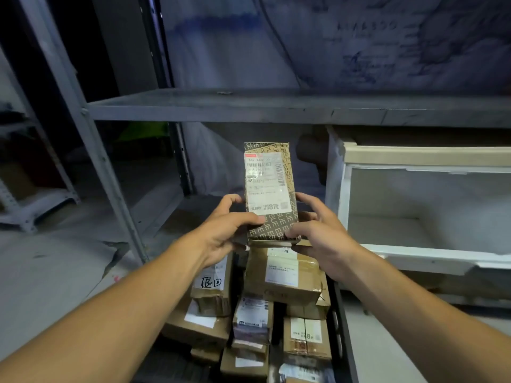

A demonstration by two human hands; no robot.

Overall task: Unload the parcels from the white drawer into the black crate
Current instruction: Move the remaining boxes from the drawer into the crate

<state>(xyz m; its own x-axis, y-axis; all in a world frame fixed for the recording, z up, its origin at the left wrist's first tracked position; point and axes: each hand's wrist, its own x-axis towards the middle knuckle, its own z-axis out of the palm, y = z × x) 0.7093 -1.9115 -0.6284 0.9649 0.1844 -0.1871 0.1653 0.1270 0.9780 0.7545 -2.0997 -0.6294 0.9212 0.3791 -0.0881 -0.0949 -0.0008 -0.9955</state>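
Observation:
I hold a narrow brown parcel (269, 186) with printed lettering and a white shipping label upright in front of me. My left hand (224, 230) grips its lower left edge and my right hand (320, 233) grips its lower right edge. Right below it, the black crate (341, 322) is piled with several cardboard parcels (284, 277). The white drawer (414, 211) stands pulled out at the right on the lower shelf, and its visible inside holds no parcels.
A grey metal shelf board (276, 106) runs across above the drawer, with an upright post (91, 150) at the left. Plastic sheeting hangs behind the rack. Another rack (33, 205) stands on the concrete floor at far left.

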